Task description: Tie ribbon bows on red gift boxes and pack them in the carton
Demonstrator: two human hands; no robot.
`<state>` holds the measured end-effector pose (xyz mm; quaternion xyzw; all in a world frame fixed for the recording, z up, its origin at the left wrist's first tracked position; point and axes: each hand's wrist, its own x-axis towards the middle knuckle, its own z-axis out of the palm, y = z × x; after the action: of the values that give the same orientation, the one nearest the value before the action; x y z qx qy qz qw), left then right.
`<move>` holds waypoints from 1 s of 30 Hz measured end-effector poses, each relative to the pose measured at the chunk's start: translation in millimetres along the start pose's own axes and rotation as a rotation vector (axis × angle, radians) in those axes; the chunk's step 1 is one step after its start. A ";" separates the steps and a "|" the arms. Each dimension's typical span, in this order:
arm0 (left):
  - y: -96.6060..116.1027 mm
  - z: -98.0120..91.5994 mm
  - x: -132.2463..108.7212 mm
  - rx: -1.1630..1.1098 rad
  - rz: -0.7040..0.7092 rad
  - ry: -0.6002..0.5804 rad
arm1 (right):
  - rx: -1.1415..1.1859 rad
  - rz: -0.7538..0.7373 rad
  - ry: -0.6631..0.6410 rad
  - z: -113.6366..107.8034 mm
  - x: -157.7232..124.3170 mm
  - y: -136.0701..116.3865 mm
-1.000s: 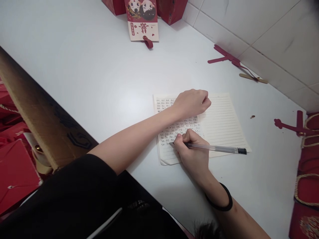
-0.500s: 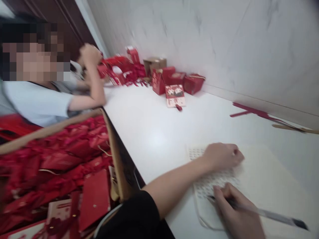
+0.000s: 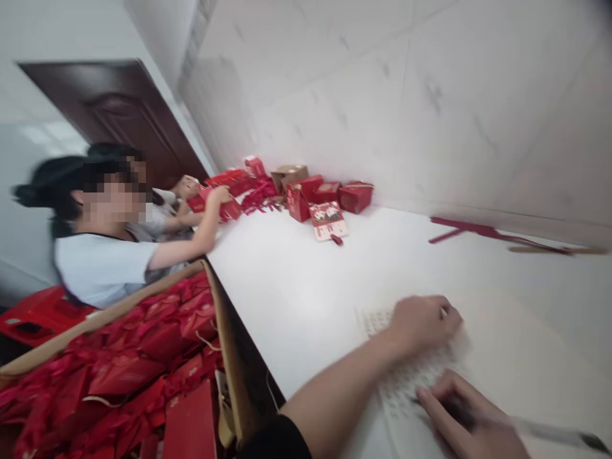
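Note:
My right hand (image 3: 471, 414) is closed round a pen (image 3: 554, 433) with a clear barrel and a dark end. The pen's tip is over the lower part of a sheet or notebook page (image 3: 399, 389) covered in rows of dark writing. Across the upper part of that page lies my left hand (image 3: 428, 325), its fingers curled in. A small pale spot shows among those fingers, and I cannot make out what it is. The hand and forearm hide much of the writing. Both hands and the page are somewhat blurred.
A cardboard box (image 3: 224, 338) full of red gift bags (image 3: 129, 370) stands left of the white table (image 3: 287, 280). Red boxes (image 3: 306, 197), a decorated card (image 3: 329, 220) and ribbons (image 3: 463, 226) lie along the wall. Two people sit at the far left, one person's hand (image 3: 217, 197) at red packaging.
My view has tilted upward, so the scene sits lower and more of the door and wall shows. The near co-worker's raised hand has come down to the packaging. Both my hands stay on the page.

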<state>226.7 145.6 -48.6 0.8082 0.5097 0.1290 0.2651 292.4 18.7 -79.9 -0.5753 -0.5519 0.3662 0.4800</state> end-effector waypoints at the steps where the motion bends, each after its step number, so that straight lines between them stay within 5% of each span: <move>1: 1.6 -0.7 -0.7 -0.005 0.009 0.004 | 0.023 0.000 -0.026 -2.4 -0.2 -5.5; 9: 1.5 3.6 5.3 -0.140 0.126 0.150 | 0.238 0.209 -0.158 -11.4 1.8 -19.4; 20: 5.3 3.6 5.8 -0.169 0.127 0.162 | -0.059 -0.031 -0.078 -12.0 0.7 -21.8; 30: 6.2 3.2 5.4 -0.180 0.122 0.148 | -0.116 -0.041 -0.116 -12.7 1.2 -21.0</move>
<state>235.3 147.4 -48.1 0.7989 0.4641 0.2495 0.2901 298.6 16.5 -56.3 -0.5686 -0.6105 0.3565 0.4206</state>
